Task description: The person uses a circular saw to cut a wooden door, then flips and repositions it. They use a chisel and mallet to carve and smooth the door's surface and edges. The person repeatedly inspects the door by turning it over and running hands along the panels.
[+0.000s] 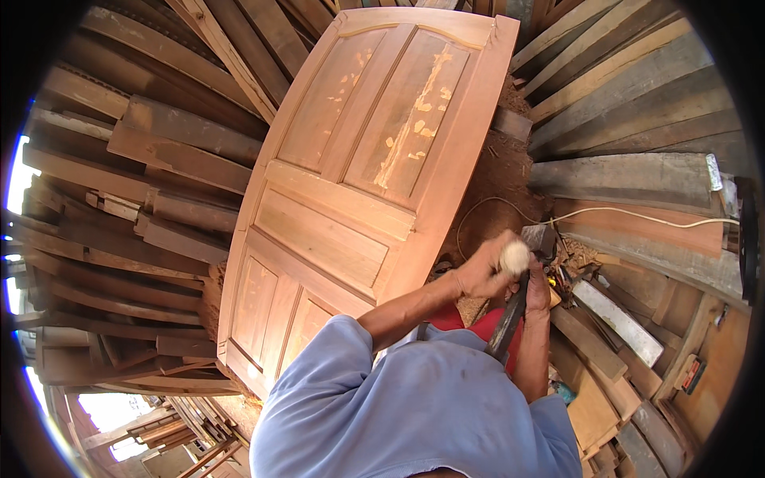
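My left hand is closed around a pale, round-ended thing, its fingers curled against its side. Close beside it, my right hand is closed at a long dark bar that slants down toward my body. A dark squared block shows just beyond both hands; whether it joins the bar I cannot tell. Left of my hands lies a large panelled wooden door, with pale, uneven patches on its upper panels. My left forearm passes over its near right edge.
Stacked boards line the left side, and more planks fan out at the right. A pale cable runs from the right toward my hands. Shavings and a whitish metal-like bar lie right of my hands.
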A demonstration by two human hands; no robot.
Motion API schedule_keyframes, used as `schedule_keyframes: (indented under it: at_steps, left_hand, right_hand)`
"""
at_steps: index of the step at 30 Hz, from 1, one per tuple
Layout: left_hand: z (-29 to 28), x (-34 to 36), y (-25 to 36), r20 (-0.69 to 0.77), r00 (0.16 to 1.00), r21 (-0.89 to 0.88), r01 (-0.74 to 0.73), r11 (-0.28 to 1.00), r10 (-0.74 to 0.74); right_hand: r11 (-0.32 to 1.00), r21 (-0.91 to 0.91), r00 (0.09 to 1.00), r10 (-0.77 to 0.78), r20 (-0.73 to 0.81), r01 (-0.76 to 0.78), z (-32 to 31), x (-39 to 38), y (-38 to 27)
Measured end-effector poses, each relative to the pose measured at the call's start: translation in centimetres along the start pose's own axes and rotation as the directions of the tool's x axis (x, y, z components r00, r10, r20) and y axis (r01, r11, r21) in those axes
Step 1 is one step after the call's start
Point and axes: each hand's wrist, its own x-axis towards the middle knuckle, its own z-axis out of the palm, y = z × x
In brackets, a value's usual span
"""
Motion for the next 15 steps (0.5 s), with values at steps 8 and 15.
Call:
schedule_keyframes:
  at_steps: [8, 15]
  left_hand:
    - [-11.2, 2.7, -3.7, 0.055, 0.964, -0.207, 0.267, 0.941, -0.261]
    - [-12.1, 3.7, -6.3, 0.236, 0.935, 0.332, 0.178, 0.926, -0.264]
  right_hand:
    - [0.559, -0.546, 0.679, -0.734, 0.023, 0.624, 6.7, -6.2, -6.5]
    - [0.584, -0.257, 0.575, -0.809, -0.117, 0.770, 7.2, -9.8, -6.0]
